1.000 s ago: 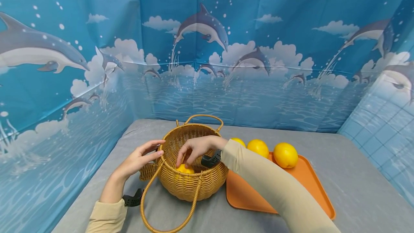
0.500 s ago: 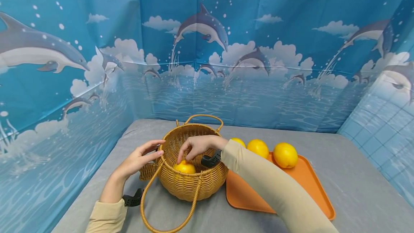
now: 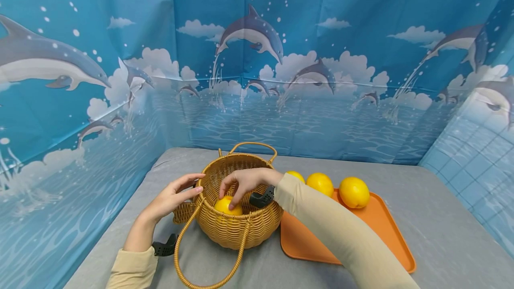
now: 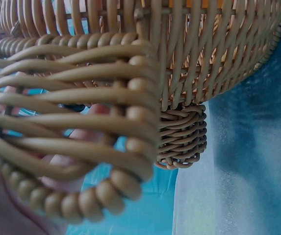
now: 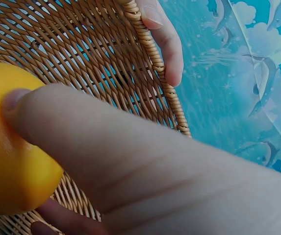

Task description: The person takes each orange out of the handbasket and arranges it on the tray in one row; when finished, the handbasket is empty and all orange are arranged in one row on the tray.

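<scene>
A round wicker basket (image 3: 261, 229) stands upright on the grey table. Inside it, near the front wall, lies a yellow-orange orange (image 3: 222, 206). My right hand (image 3: 249, 179) reaches in over the right rim and pinches the orange between thumb and fingers; the right wrist view shows the thumb pressed on its skin. At the basket's left rim, my left hand (image 3: 170, 197) rests its thumb and forefinger with the fingers fairly straight. In the left wrist view, a wicker side piece (image 4: 96, 117) hides much of that hand.
An orange tray (image 3: 311, 244) lies right of the basket. Oranges, such as the rightmost orange (image 3: 354, 192), sit at its back edge, partly behind the right sleeve. One basket handle (image 3: 176, 258) hangs toward me. A dolphin-print curtain (image 3: 321, 115) surrounds the table.
In the basket, my right fingers have shifted on the orange, the thumb now lying on its near side. The orange has turned slightly. My left hand and the basket stay put.
</scene>
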Demonstrator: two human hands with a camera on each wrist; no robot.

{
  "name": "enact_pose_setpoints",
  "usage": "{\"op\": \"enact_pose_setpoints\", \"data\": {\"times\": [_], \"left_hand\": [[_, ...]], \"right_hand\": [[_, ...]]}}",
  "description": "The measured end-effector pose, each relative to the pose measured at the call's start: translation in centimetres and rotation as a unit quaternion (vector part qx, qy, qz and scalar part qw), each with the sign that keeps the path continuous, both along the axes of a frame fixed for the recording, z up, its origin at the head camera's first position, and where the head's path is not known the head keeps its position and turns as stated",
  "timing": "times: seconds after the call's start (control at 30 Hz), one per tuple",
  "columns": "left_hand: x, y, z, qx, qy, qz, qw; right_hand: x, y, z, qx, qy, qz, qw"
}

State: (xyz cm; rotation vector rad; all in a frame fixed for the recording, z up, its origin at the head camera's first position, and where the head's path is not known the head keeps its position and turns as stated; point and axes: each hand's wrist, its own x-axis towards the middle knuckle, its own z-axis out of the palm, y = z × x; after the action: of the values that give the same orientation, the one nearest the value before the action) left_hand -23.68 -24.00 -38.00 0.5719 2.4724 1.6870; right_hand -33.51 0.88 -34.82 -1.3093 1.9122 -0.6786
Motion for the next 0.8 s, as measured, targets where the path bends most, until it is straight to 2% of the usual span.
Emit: {"op": "enact_pose_setpoints", "data": {"times": [0.13,0.37,0.5,0.8], "left_hand": [[0.06,0.00,0.03,-0.002,-0.001,0.002,1.0000],[0.01,-0.07,0.03,-0.012,0.000,0.008,0.9999],[0.00,-0.07,0.05,-0.014,0.000,0.009,0.9999],[0.08,0.00,0.03,-0.004,-0.008,0.010,0.9999]], "right_hand": [[-0.13,0.01,-0.16,0.015,-0.023,0.004,0.9996],[-0.15,-0.01,-0.22,0.061,-0.126,-0.018,0.9900],[-0.04,0.02,-0.19,0.070,-0.131,-0.017,0.9888],[0.00,-0.09,-0.35,0.073,-0.102,-0.025,0.9918]]}}
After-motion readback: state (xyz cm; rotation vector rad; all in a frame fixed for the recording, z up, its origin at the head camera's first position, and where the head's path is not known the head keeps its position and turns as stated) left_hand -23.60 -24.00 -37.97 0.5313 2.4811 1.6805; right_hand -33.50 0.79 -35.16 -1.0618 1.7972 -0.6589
